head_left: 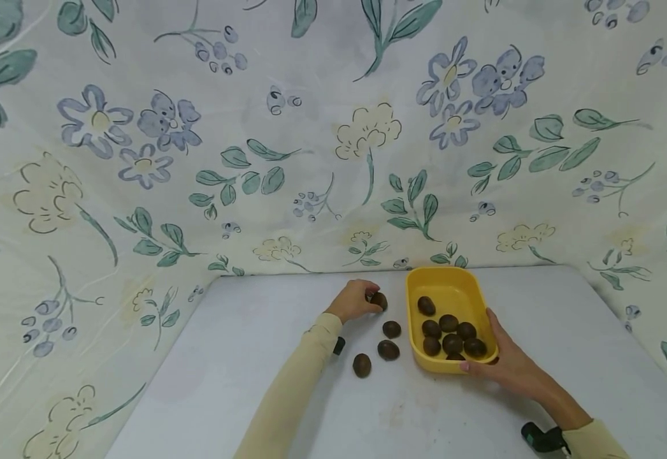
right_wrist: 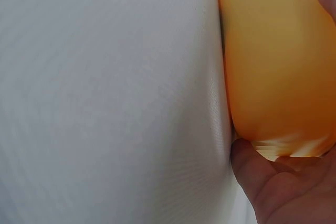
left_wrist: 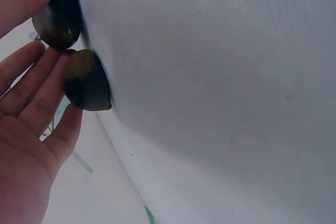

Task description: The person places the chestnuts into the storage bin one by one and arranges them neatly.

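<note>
My left hand (head_left: 353, 301) curls its thumb and fingers about two smooth, dark brown oval fruits at the back of the table. In the left wrist view the thumb presses one dark brown oval fruit (left_wrist: 59, 17), and fingers touch the other fruit (left_wrist: 86, 81) from behind; both sit against the tabletop. With my right hand (head_left: 511, 366) I grip the near right corner of a yellow plastic bin (head_left: 450, 280), thumb at its near side and fingers along its right wall. Several more dark brown fruits (head_left: 452, 344) lie in the bin, mostly towards its near end.
Three loose fruits lie between the left forearm and the bin: one (head_left: 391, 329) behind, one (head_left: 388, 350) in the middle and one (head_left: 362, 365) nearest. The white tabletop (head_left: 402, 414) ends at a flower-printed cloth (head_left: 322, 191) hanging behind and at the sides.
</note>
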A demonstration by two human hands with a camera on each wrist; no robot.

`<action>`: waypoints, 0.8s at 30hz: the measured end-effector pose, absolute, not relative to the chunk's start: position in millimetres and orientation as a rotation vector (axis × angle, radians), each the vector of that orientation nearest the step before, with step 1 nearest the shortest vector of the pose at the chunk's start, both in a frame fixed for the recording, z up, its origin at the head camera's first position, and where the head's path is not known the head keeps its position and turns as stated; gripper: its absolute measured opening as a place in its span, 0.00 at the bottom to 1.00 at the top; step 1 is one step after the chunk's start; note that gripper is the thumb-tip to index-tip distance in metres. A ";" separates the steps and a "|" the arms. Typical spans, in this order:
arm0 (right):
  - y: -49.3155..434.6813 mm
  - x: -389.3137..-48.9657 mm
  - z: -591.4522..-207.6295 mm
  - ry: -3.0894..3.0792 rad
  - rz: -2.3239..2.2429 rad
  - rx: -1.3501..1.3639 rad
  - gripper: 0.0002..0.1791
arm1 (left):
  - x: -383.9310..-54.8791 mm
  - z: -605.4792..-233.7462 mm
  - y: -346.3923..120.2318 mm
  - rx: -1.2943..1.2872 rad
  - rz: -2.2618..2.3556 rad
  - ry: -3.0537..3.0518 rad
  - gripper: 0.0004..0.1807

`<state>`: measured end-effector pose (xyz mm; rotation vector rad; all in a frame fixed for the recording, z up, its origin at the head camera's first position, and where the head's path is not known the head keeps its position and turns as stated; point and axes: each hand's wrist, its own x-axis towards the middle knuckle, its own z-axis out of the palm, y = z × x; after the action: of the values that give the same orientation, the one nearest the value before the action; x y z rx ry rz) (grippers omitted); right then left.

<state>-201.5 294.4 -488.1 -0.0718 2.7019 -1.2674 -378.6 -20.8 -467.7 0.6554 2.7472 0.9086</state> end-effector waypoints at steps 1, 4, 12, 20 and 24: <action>294.5 -201.4 -488.1 2.706 -1.267 -0.078 0.75 | -378.8 -467.8 -20.5 0.655 0.903 2.747 0.28; 294.9 -201.2 -488.2 2.719 -1.271 -0.098 0.75 | -378.8 -468.2 -19.8 0.652 0.896 2.751 0.29; 297.3 -202.3 -489.1 2.717 -1.295 -0.103 0.75 | -377.6 -468.0 -16.8 0.663 0.892 2.770 0.26; 296.8 -203.6 -491.1 2.699 -1.312 -0.095 0.76 | -374.3 -468.1 -14.6 0.659 0.896 2.770 0.25; 296.5 -204.0 -490.6 2.699 -1.306 -0.088 0.76 | -374.6 -467.5 -14.9 0.669 0.908 2.782 0.26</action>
<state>-204.0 296.5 -490.6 -0.0880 2.6992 -1.3060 -374.6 -14.9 -467.5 0.6687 2.7817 0.9077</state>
